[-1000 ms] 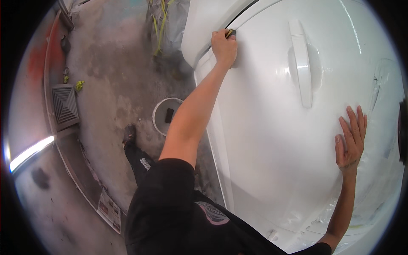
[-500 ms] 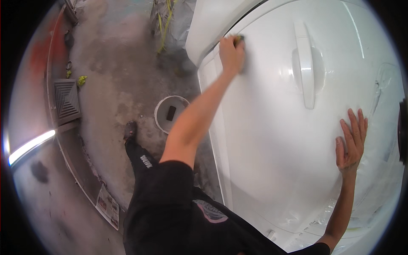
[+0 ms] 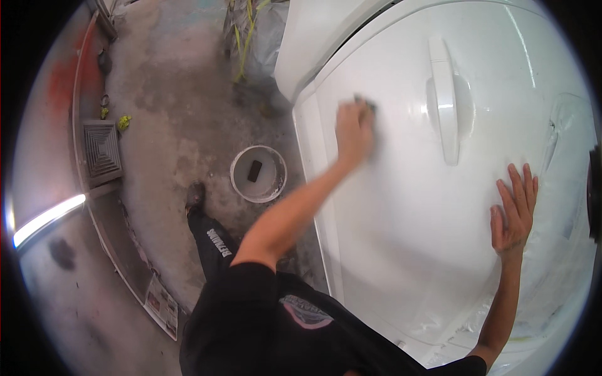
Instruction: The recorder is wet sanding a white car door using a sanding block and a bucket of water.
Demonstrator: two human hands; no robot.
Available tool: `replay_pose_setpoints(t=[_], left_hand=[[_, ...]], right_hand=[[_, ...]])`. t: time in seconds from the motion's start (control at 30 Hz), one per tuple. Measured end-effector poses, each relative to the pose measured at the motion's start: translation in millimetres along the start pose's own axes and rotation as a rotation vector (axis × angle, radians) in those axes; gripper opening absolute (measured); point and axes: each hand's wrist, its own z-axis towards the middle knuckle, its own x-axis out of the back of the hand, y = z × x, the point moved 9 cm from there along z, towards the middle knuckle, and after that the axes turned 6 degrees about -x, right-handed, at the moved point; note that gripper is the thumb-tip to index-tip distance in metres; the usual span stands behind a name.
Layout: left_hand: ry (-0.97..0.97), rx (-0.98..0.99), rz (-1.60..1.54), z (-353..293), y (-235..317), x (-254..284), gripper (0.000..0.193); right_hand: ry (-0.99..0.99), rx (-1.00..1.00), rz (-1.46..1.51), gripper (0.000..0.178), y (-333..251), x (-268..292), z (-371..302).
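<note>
Your left hand [image 3: 355,131], blurred at upper centre of the frame, curls its fingers around a small dark block [image 3: 365,102], mostly hidden, against a glossy white curved car door panel [image 3: 389,207]. Your right hand [image 3: 515,210], at right of the frame, grasps nothing; its fingers lie spread on the panel beside clear wrinkled plastic film [image 3: 567,156]. Between your hands, higher up, is a long white door handle [image 3: 444,113]. At centre left, a round pale bucket [image 3: 233,174] on the grey concrete floor [image 3: 169,150] holds a black rectangular block [image 3: 254,170]. A tilted block edge or trapped grit could scratch the panel; a loose grip could drop the block; catching the film could lift it.
</note>
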Motion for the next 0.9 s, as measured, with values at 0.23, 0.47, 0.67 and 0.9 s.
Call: replay_pose_setpoints(t=[0.23, 0.47, 0.67, 0.9], left_hand=[[0.037, 0.007, 0.11, 115.8, -62.4, 21.4, 0.025], [0.01, -0.014, 0.017, -13.4, -12.1, 7.7, 0.024], [-0.022, 0.14, 0.133, 118.9, -78.4, 20.8, 0.029], [0.059, -0.017, -0.089, 13.3, -15.0, 6.3, 0.018]], right_hand=[[0.048, 0.057, 0.0, 0.044, -10.9, -1.9, 10.2], [0.009, 0.034, -0.024, 0.043, -1.7, -1.0, 0.6], [0.011, 0.062, -0.027, 0.043, -8.8, -6.8, 6.9], [-0.001, 0.07, -0.063, 0.043, -2.2, -7.5, 2.7]])
